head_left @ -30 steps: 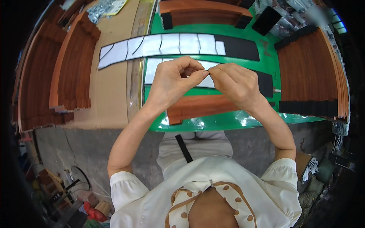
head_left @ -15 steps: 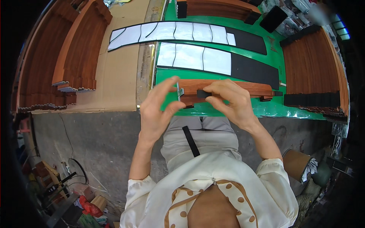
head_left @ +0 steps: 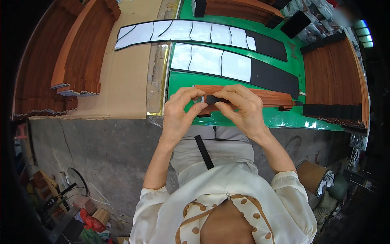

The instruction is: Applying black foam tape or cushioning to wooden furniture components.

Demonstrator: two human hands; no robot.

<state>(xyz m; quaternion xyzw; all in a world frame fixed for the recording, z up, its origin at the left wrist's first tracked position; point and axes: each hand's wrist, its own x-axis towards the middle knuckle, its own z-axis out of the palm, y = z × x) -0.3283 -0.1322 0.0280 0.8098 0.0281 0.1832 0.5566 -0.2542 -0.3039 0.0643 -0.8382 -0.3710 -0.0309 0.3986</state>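
A brown wooden slat (head_left: pixel 268 96) lies across the near edge of the green table (head_left: pixel 243 120). Over its left end both of my hands pinch a small black pad (head_left: pixel 217 100). My left hand (head_left: pixel 182 112) holds the pad's left side with thumb and fingertips, close to the slat's end. My right hand (head_left: pixel 243 106) grips the pad from the right and partly covers it. Small black pads show under the slat (head_left: pixel 285 108).
Two long strips of white-backed and black pads (head_left: pixel 227 61) lie behind the slat. Stacks of brown slats stand at the right (head_left: pixel 331 73), the far back (head_left: pixel 239 8) and on the cardboard at the left (head_left: pixel 77 57). A black strap (head_left: pixel 203 151) lies on my lap.
My hands came down from over the pad strips to the slat at the table's near edge. They now hold a black pad at its left end.
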